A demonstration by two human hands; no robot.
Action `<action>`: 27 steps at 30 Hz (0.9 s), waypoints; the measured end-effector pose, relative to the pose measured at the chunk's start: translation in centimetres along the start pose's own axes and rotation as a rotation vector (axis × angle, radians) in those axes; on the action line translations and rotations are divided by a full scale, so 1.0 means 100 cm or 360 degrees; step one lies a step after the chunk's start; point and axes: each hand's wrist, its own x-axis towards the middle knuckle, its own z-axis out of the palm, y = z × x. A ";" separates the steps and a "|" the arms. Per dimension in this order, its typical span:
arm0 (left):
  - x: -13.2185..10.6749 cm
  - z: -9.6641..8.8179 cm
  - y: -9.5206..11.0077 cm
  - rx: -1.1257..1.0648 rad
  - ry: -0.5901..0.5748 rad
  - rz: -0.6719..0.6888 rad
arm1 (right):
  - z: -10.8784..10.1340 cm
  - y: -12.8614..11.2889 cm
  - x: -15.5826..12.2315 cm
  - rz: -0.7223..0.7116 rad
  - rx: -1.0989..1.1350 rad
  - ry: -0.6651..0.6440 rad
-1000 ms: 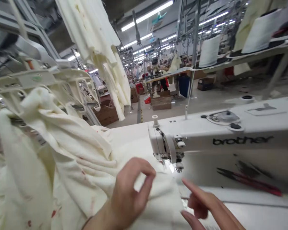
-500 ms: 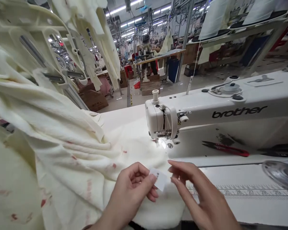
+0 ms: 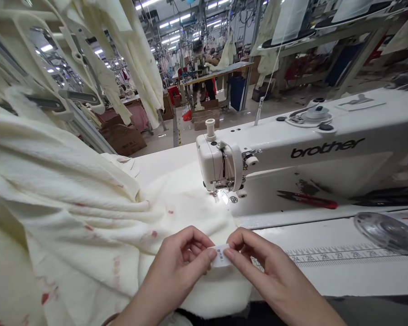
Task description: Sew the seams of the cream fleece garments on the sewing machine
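Note:
A small white label (image 3: 220,256) with dark print is pinched between my two hands. My left hand (image 3: 187,258) grips its left edge with thumb and fingers, while my right hand (image 3: 255,253) is closed on its right edge. Beneath them lies cream fabric (image 3: 187,199) with small red marks, spread over the machine bed and hanging in folds to the left. Its far part reaches the lit needle area of a white sewing machine (image 3: 219,163), just ahead of my hands.
Red-handled thread snips (image 3: 308,198) lie on the machine bed at right. A clear round dish (image 3: 387,233) sits near the printed ruler strip (image 3: 340,258) on the table. Cream garments (image 3: 139,59) hang at upper left, and thread cones (image 3: 289,22) stand at upper right.
My right hand has moved left and taken hold of the label's right edge. The label is turned straighter between both hands. The view has shifted slightly to the right.

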 end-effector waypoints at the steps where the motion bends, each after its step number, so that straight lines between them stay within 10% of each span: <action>1: 0.001 0.000 0.000 -0.0020 -0.0013 -0.0027 | -0.001 0.001 0.001 -0.0014 -0.0023 -0.0011; 7: 0.010 -0.002 0.008 0.0347 0.0127 0.0052 | -0.001 0.025 0.000 -0.0283 -0.0337 0.0118; 14: 0.080 -0.009 -0.006 0.1405 0.0263 0.0555 | 0.011 0.083 0.006 -0.1088 -0.1414 0.0662; 20: 0.109 -0.022 -0.040 0.1448 0.0248 0.0590 | 0.018 0.092 0.012 -0.1042 -0.1297 0.0637; 27: 0.096 -0.010 -0.011 0.1238 0.0337 0.0542 | 0.010 0.087 0.019 -0.0902 -0.1092 0.0553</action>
